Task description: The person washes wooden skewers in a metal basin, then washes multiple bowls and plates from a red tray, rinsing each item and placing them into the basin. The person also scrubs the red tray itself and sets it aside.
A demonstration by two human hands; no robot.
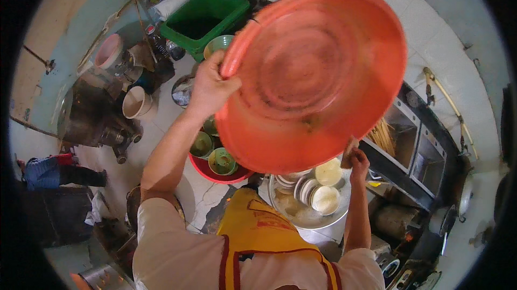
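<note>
A large orange-red plastic basin (307,68) is held up and tilted, its inside facing the camera and bearing dark smudges. My left hand (214,86) grips its rim at the left, thumb on the inner side. At the lower right rim, my right hand (357,163) holds a brownish scrubbing pad (348,153) against or close to the edge. Below the basin, a wide metal basin (323,223) holds stacked pale plates (325,200) in cloudy water. A red tub (202,171) with several green bowls (223,161) stands to its left, partly hidden by the orange basin.
An open green waste bin (234,5) stands beyond my left hand. Steel sinks (430,161) and a bundle of straw bristles (381,136) are at the right. A pale bucket (136,102) and a blackened metal drum (87,108) stand left. Another person (60,172) is at the far left.
</note>
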